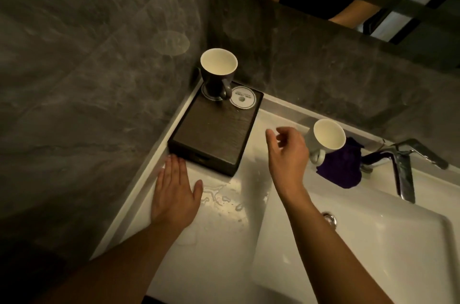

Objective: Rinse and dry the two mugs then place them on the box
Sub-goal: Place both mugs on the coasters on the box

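Clerk: What is the box (214, 134) carrying?

Inspector: The dark wooden box is sitting on the white counter (224, 241), in the corner against the grey wall. A dark mug (219, 72) with a pale inside is standing upright on the box's far end, on a round coaster. Its handle is pointing toward the near side. A second white coaster (242, 98) is lying just beside it, uncovered.

Clerk: And the other mug?

Inspector: The white mug (328, 135) is sitting off the box, on the ledge behind the sink basin (373, 241). It is resting against a purple cloth (341, 167), its mouth tipping toward the camera. The faucet (403, 162) is standing just to the right of the cloth.

Clerk: The hands?

Inspector: The left hand (174, 191) is lying flat on the counter, palm down and fingers straight, just in front of the box's near corner. It is holding nothing. The right hand (288, 152) is hovering above the counter between the box and the white mug, fingers loosely curled and gripping nothing. It is overlapping the mug's near side, and I cannot tell whether it is touching.

Clerk: The surface?

Inspector: Water (219, 196) is pooling on the counter beside the left thumb.
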Demonstrator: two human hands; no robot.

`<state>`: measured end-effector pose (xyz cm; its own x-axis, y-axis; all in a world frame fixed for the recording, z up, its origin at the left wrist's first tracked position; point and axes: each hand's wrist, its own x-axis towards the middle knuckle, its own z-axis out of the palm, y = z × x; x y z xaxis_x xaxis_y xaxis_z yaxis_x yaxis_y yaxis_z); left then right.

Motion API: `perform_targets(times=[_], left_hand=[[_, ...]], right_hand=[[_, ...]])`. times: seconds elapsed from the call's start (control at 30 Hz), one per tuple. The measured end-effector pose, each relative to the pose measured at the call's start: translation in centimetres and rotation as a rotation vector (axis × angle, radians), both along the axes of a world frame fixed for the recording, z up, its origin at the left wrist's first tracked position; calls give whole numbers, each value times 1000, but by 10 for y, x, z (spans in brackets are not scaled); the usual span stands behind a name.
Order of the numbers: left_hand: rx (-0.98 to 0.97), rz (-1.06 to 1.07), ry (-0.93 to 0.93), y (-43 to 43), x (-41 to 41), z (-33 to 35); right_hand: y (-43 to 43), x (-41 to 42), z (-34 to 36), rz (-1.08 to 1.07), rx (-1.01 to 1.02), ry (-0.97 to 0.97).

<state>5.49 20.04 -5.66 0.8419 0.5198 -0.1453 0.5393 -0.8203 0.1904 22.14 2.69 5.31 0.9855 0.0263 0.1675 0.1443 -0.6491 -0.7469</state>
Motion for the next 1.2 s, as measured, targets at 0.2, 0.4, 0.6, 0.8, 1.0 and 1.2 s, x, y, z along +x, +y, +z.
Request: perform_targets(times=[0.2,0.4,0.6,0.8,1.0,1.2], left_hand=[[25,4,1,0,1,-1],[47,6,4,-1,1,-4],[43,6,3,-1,2,-5],[35,8,5,-1,2,-4],[36,9,-8,0,2,-6],[19,14,-8,-1,2,-5]], right_hand=[[-72,-11,-31,-227,-27,32],[-98,9,-36,-351,-56,135],[-98,23,-33,-286,-118,130],[-92,27,-25,-340,-182,167],[-95,30,-20,-358,-179,226],[-70,29,-1,-248,-126,186]])
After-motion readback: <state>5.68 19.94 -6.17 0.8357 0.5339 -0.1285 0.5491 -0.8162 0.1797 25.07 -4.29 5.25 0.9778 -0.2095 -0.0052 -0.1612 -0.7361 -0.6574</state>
